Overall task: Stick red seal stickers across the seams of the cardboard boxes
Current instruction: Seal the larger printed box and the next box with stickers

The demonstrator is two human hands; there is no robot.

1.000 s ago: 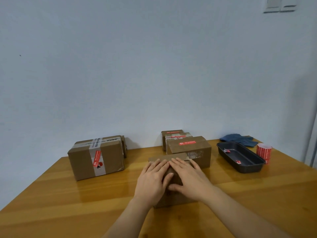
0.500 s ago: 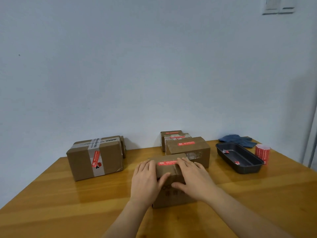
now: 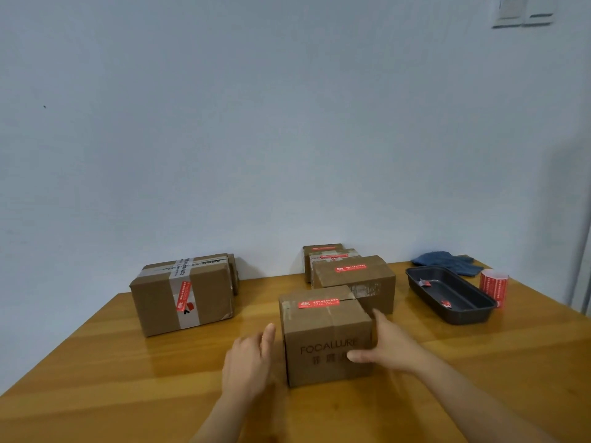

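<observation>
The nearest cardboard box [image 3: 319, 327], printed FOCALLURE on its front, stands on the wooden table [image 3: 112, 378]. A red seal sticker [image 3: 318, 304] lies across its top seam. My left hand [image 3: 251, 359] hovers with straight fingers just left of the box, blurred. My right hand [image 3: 388, 346] lies against the box's right side, thumb stretched over the front face. A roll of red stickers [image 3: 493, 286] stands at the far right.
Behind the near box are three more stickered boxes [image 3: 351, 276]. A larger taped box [image 3: 153, 302] with a red sticker sits at the left. A black tray [image 3: 460, 318] holding sticker scraps and a blue cloth [image 3: 447, 262] lie at the right.
Both hands have slid off the top of the near box, uncovering the red sticker. The left hand has moved down its left side, the right hand down to its right side.
</observation>
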